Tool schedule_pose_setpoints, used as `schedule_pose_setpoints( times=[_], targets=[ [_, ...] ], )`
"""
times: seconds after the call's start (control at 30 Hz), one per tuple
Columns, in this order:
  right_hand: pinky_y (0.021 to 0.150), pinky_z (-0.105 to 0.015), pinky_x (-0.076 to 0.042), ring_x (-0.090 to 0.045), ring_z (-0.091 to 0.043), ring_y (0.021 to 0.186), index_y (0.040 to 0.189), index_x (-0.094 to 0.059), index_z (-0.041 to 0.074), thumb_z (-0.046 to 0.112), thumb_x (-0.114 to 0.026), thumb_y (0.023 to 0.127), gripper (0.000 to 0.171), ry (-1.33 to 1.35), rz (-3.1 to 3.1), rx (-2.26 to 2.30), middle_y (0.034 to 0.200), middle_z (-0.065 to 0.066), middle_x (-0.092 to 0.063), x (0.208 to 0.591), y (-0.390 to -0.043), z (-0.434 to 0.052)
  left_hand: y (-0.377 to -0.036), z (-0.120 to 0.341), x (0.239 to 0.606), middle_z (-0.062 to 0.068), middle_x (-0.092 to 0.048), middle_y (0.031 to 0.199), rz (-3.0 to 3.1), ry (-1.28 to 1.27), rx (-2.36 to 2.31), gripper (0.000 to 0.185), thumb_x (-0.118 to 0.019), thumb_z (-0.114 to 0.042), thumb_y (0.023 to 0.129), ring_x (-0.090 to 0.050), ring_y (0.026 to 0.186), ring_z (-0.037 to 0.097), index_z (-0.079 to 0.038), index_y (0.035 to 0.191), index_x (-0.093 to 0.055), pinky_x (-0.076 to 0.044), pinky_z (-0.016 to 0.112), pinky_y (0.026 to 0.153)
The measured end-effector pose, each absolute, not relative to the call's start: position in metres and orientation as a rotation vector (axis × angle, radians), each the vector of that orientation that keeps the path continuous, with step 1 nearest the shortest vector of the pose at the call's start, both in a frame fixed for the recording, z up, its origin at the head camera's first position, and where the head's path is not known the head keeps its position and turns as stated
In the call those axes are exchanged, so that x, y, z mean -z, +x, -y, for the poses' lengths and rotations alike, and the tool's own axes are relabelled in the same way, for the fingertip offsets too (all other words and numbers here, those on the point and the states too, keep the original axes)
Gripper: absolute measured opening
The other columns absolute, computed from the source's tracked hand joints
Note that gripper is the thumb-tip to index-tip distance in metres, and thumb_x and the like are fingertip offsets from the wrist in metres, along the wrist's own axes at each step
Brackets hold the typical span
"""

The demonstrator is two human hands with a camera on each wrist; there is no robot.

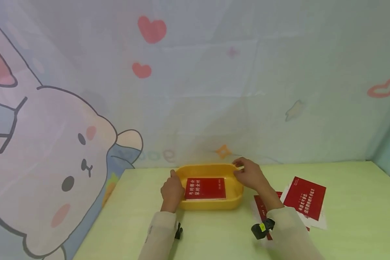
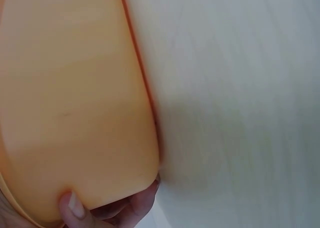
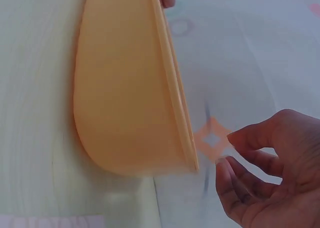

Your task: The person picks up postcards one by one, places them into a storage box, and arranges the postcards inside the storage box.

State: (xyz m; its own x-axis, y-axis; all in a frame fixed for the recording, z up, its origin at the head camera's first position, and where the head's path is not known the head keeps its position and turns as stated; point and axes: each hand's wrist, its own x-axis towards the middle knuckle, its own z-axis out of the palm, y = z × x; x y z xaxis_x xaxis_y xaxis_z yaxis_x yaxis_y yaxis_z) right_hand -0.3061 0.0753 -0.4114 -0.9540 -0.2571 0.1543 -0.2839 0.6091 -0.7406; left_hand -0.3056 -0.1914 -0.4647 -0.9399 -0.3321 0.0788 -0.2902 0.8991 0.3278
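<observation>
A pale green table (image 1: 344, 216) stands before a curtain (image 1: 68, 144) printed with a cartoon rabbit and hearts. At mid-table sits a yellow tray (image 1: 211, 169) containing a red booklet (image 1: 205, 188). The left hand (image 1: 171, 190) grips the tray's left end, fingers (image 2: 75, 208) curled against its wall. The right hand (image 1: 249, 174) hovers just beside the tray's right rim, fingers (image 3: 240, 180) loosely curved, holding nothing. More red booklets (image 1: 304, 198) lie right of the tray.

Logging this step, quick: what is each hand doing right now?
Left hand: grips the left end of the yellow tub.
Right hand: fingers loosely curled, holding nothing, just off the tub's rim.
</observation>
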Motion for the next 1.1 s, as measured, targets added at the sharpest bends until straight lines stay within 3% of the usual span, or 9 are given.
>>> schedule_pose_setpoints(
  times=[0.43, 0.63, 0.87, 1.1],
  targets=[
    [0.092, -0.057, -0.051, -0.056, -0.050, 0.113, 0.135, -0.047, -0.007, 0.019, -0.057, 0.095, 0.049, 0.233, 2.864, -1.169, 0.130, -0.037, -0.047, 0.433, -0.304, -0.119, -0.305, 0.193, 0.468, 0.017, -0.066, 0.080, 2.923, 0.468, 0.459, 0.051, -0.073, -0.013, 0.086, -0.064, 0.061, 0.029, 0.000, 0.125, -0.043, -0.057, 0.042, 0.059],
    [0.096, -0.068, -0.041, -0.040, -0.062, 0.118, 0.138, -0.041, -0.011, 0.021, -0.060, 0.091, 0.059, 0.096, 2.918, -1.042, 0.131, -0.046, -0.037, 0.445, -0.301, -0.146, -0.303, 0.191, 0.466, 0.018, -0.066, 0.078, 2.903, 0.452, 0.458, 0.049, -0.073, -0.012, 0.086, -0.064, 0.060, 0.029, 0.001, 0.123, -0.044, -0.057, 0.043, 0.058],
    [0.097, -0.072, -0.037, -0.029, -0.067, 0.121, 0.141, -0.033, -0.011, 0.023, -0.067, 0.086, 0.073, -0.067, 3.000, -1.001, 0.134, -0.048, -0.028, 0.450, -0.300, -0.172, -0.304, 0.192, 0.466, 0.018, -0.066, 0.080, 2.903, 0.452, 0.459, 0.046, -0.071, -0.012, 0.087, -0.066, 0.063, 0.030, 0.000, 0.123, -0.044, -0.057, 0.044, 0.060],
    [0.102, -0.078, -0.022, -0.015, -0.071, 0.126, 0.145, -0.021, -0.009, 0.023, -0.070, 0.082, 0.086, -0.241, 3.047, -1.031, 0.138, -0.050, -0.014, 0.461, -0.295, -0.196, -0.302, 0.192, 0.466, 0.018, -0.066, 0.079, 2.897, 0.449, 0.481, 0.046, -0.071, -0.011, 0.086, -0.065, 0.061, 0.031, 0.001, 0.122, -0.044, -0.057, 0.044, 0.059]
  ],
)
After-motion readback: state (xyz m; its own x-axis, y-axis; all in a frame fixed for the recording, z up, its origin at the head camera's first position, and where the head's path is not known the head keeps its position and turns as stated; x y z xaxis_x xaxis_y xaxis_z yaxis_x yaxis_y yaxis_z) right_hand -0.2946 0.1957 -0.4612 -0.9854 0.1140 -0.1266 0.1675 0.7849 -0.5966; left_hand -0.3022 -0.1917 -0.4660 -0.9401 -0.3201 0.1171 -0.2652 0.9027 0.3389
